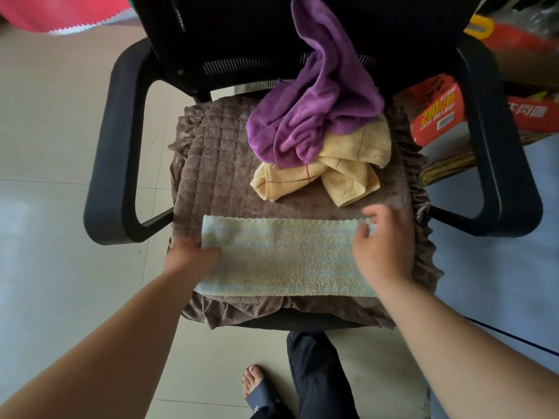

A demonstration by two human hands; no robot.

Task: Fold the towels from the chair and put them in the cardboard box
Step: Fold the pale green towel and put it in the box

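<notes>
A pale blue and cream towel (pixel 281 255) lies folded into a long strip across the front of the chair seat (pixel 217 176). My left hand (pixel 189 257) pinches the strip's left end. At the strip's right end, my right hand (pixel 384 243) holds the far corner between its fingertips. Behind it, a crumpled yellow towel (pixel 341 173) lies on the seat, and a purple towel (pixel 317 116) is heaped on it and runs up the black backrest. No cardboard box for the towels can be made out.
The black office chair has an armrest on the left (pixel 112 140) and one on the right (pixel 496 146). Red printed packaging (pixel 438 113) and other goods stand on the floor at the right. My leg and sandalled foot (pixel 257 385) are below the seat.
</notes>
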